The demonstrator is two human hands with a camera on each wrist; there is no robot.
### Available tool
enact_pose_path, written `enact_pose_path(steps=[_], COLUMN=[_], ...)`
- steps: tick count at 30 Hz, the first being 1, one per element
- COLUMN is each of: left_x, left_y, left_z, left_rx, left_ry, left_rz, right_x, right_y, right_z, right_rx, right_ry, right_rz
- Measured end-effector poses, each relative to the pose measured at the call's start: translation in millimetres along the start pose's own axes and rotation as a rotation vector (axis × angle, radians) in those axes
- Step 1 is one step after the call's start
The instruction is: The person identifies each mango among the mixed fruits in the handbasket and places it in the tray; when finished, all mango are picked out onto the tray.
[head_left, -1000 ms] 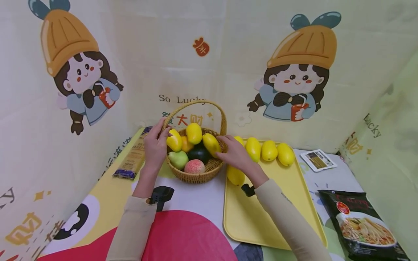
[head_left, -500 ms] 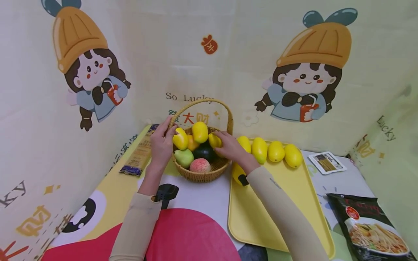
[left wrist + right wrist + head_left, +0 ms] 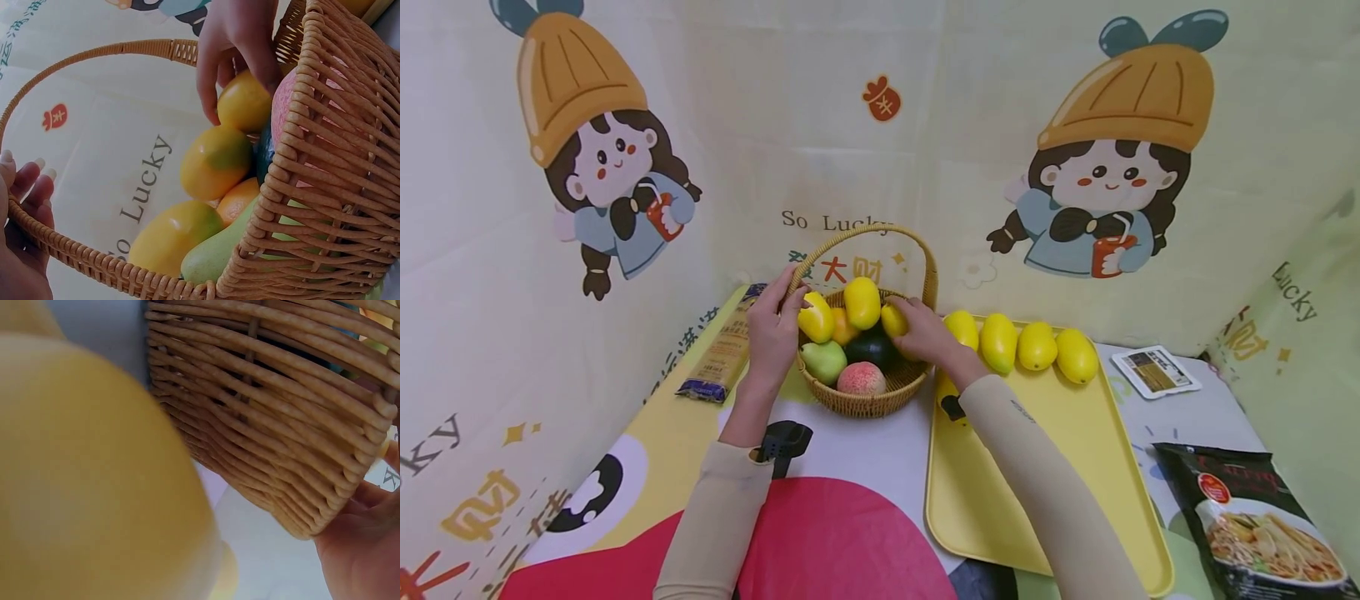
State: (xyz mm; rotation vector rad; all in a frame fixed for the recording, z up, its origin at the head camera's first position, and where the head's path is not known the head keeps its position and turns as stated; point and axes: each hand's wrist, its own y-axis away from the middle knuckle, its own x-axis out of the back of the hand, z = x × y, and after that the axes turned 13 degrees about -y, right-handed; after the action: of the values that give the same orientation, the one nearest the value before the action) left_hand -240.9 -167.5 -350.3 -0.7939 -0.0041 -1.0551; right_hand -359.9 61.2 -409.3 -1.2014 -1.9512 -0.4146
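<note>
A wicker basket (image 3: 865,406) with an arched handle (image 3: 880,229) holds three yellow mangoes, a green pear (image 3: 823,362), a pink peach (image 3: 862,379), an orange fruit (image 3: 844,329) and a dark green fruit (image 3: 872,348). My left hand (image 3: 772,333) holds the handle's left side, its fingers around the wicker in the left wrist view. Inside the right rim, my right hand (image 3: 925,335) grips a mango (image 3: 244,103) from above, beside another mango (image 3: 215,162). In the right wrist view, a close yellow fruit (image 3: 94,475) covers much of the frame.
Right of the basket lies a yellow tray (image 3: 1052,467) with a row of mangoes (image 3: 1037,346) along its back edge. Beyond it are a small white packet (image 3: 1156,371) and a black noodle bag (image 3: 1255,517). A long brown packet (image 3: 722,354) lies on the left.
My right hand has shifted slightly inward over the basket's right rim, covering more of the mango there, which has moved a little to the left. The left hand keeps its hold on the handle.
</note>
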Motion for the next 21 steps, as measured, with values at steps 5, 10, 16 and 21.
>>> enact_pose_path(steps=[5, 10, 16, 21], left_x=[-2.4, -2.4, -0.6, -0.7], left_y=[0.1, 0.3, 0.1, 1.1], left_z=[-0.9, -1.8, -2.1, -1.9], left_rx=[0.001, 0.010, 0.010, 0.011], left_ry=[0.004, 0.011, 0.007, 0.004], left_rz=[0.004, 0.001, 0.004, -0.003], right_x=[4, 10, 21, 28], right_y=[8.1, 19.0, 32.8, 45.8], right_z=[2, 1, -6, -7], right_rx=[0.038, 0.069, 0.105, 0.112], right_ry=[-0.042, -0.086, -0.110, -0.107], right_rz=[0.010, 0.009, 0.019, 0.027])
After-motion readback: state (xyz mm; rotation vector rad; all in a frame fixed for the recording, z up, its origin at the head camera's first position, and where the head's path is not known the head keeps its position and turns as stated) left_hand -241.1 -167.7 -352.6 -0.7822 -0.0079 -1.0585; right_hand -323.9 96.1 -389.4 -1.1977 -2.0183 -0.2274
